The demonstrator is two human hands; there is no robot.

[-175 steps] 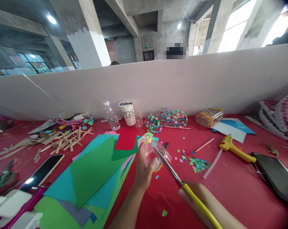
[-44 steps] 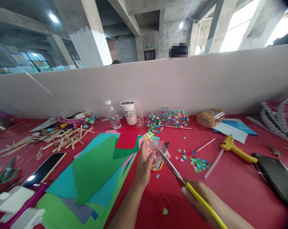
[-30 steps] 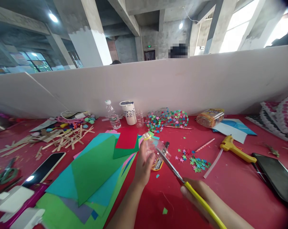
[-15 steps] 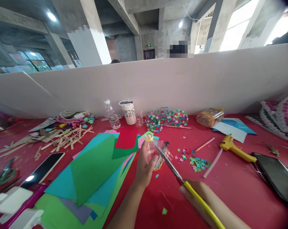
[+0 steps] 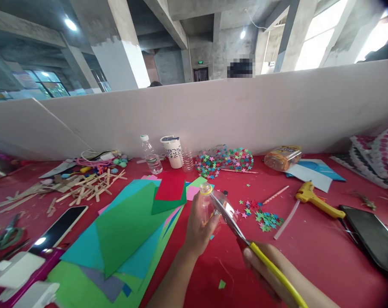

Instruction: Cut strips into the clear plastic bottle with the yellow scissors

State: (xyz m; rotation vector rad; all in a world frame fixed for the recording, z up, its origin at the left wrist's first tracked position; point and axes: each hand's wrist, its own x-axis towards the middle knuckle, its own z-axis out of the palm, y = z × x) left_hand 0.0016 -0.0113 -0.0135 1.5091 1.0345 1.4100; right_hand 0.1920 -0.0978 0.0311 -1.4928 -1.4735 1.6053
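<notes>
Head view, looking down at a red table (image 5: 309, 256) strewn with craft supplies. The person's left hand (image 5: 198, 226) is wrapped around a small clear plastic bottle (image 5: 218, 207) with a yellow neck ring, holding it tilted above the table, just right of a fan of coloured paper sheets (image 5: 126, 231). The right hand (image 5: 264, 269) is closed on the yellow handles of a pair of scissors (image 5: 242, 235), whose blades lie against the bottle's side; I cannot tell whether they bite into the plastic. Just beyond the bottle lies a scatter of small paper stars (image 5: 264, 219). Farther right rest a yellow glue gun (image 5: 316, 199) and a dark tablet (image 5: 374, 239). At left lie wooden craft sticks (image 5: 75, 188) and a phone (image 5: 61, 229). Against the white partition (image 5: 245, 111) stand a water bottle (image 5: 150, 155) and a white cup (image 5: 173, 152).
</notes>
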